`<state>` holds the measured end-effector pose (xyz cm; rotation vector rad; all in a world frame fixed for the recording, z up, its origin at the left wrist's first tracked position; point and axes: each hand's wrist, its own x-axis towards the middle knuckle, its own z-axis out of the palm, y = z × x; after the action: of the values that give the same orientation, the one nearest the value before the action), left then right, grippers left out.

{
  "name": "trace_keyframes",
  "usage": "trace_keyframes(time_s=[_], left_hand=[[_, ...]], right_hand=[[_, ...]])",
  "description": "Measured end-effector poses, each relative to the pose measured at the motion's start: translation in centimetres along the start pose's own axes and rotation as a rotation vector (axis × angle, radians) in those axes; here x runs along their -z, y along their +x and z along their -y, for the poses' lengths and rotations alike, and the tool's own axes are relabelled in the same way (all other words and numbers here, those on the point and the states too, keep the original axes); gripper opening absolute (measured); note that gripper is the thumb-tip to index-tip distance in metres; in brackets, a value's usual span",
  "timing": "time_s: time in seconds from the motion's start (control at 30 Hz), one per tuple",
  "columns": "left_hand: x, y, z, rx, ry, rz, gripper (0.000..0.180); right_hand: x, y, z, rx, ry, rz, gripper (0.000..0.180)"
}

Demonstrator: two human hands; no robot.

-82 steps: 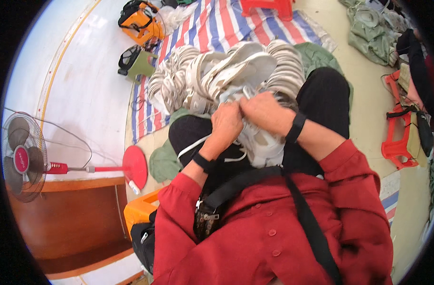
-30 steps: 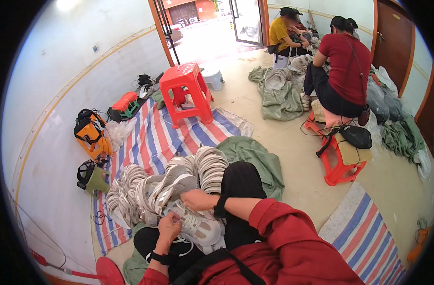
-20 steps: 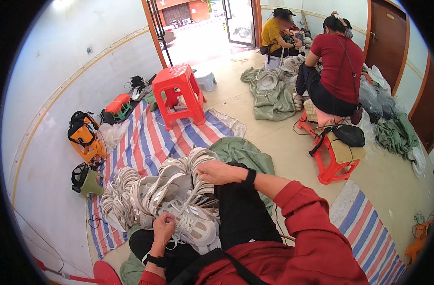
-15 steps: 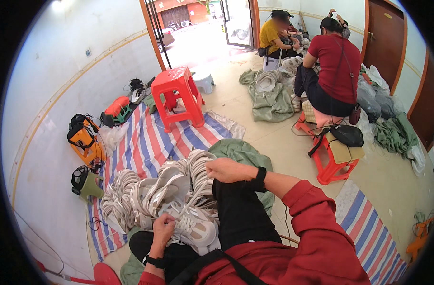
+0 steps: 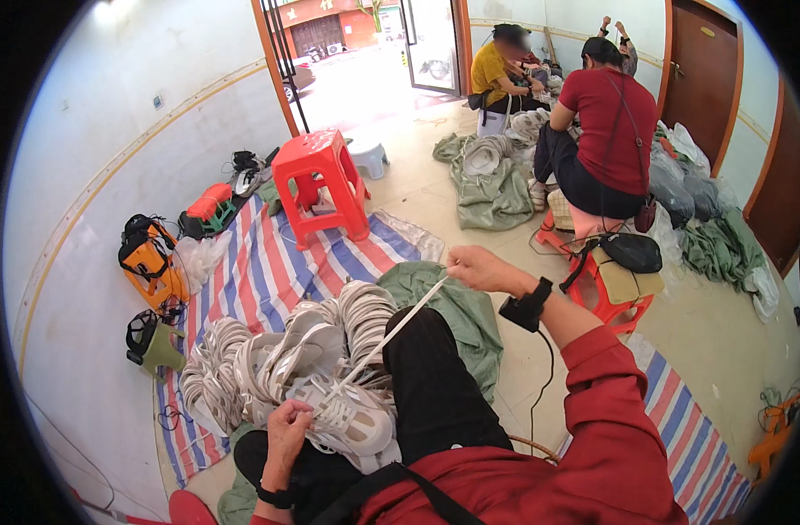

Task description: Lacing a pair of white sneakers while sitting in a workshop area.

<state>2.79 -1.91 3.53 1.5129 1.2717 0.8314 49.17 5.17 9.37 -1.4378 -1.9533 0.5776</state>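
A beige and white sneaker upper [image 5: 370,425] rests toe toward me between my thighs, laces threaded across its front. Between the fingertips of my right hand [image 5: 477,268], raised above my right knee, is the end of a pale shoelace [image 5: 391,334]. That lace runs taut down to the upper's eyelets. My left hand [image 5: 286,432] is closed in a pinch at the upper's left side, by the laces; what its fingers hold is too small to make out. Just beyond lie bundles of nested beige uppers [image 5: 214,360].
Under the bundles spreads a striped sheet [image 5: 242,271], with a red stool [image 5: 321,188] on it. Green sacking [image 5: 457,306] lies beyond my right knee. A person in a red shirt [image 5: 606,131] and another in yellow [image 5: 492,74] sit farther off. A cable hangs from my right wristband.
My right hand has moved up and to the right, away from the upper, drawing the shoelace out into a long straight line. My left hand stays beside the upper, slightly shifted.
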Motion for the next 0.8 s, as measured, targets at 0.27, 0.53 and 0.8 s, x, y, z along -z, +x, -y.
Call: trace_keyframes(time_s=[0.27,0.53,0.8], left_hand=[[0.0,-1.0,-1.2,-0.066,0.231,0.068,0.01],[0.1,0.1,3.6,-0.234,0.519,0.055,0.02],[-0.6,1.6,3.1,-0.486,0.722,-0.094,0.021]], right_hand=[[5.6,-3.1,-2.8,-0.173,-0.004,-0.131,0.02],[11.0,-1.7,-3.1,-0.17,-0.183,-0.17,0.015],[21.2,-1.6,-10.9,-0.277,-0.038,-0.323,0.02]])
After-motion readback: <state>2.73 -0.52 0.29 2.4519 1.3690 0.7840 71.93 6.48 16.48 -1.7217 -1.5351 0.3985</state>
